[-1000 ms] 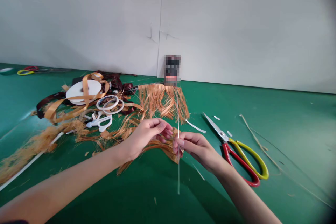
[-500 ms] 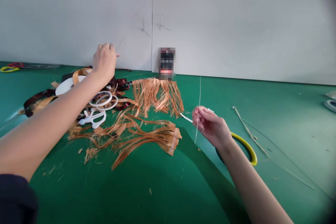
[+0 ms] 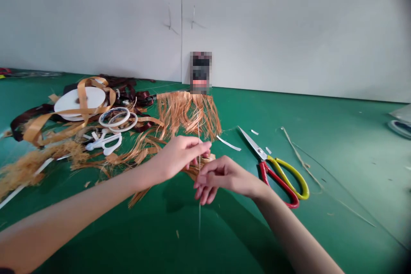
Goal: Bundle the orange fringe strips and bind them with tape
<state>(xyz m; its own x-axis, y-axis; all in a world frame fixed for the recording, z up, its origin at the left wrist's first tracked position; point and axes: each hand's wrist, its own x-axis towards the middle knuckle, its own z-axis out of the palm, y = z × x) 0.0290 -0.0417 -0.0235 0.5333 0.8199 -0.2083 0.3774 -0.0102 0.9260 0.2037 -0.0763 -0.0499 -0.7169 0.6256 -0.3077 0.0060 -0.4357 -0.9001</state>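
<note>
Near the middle of the table, my left hand [image 3: 181,158] and my right hand [image 3: 223,177] are close together, left slightly above right. Between them stands a thin, pale wire-like strand [image 3: 199,218], roughly upright. The right hand's fingers are closed around it; the left thumb and fingers pinch at its upper part. Whether the left holds anything besides the strand is too small to tell. Behind and beneath the hands lies a bundle of copper-brown fringed ribbon [image 3: 141,145], partly hidden. A second copper fringe [image 3: 189,113] is spread out beyond them.
Scissors [image 3: 261,154] with red and yellow handles lie right of my hands, beside a white tape strip [image 3: 228,143]. At left are a ribbon spool [image 3: 91,98], tape rolls [image 3: 114,117], small white scissors [image 3: 104,141] and brown fluff [image 3: 41,160]. A pale wall [image 3: 289,30] rises behind the green table.
My left hand has come down and right from above the pile at the back left to the strand. My right hand has moved left with the strand, uncovering the red-and-yellow scissors.
</note>
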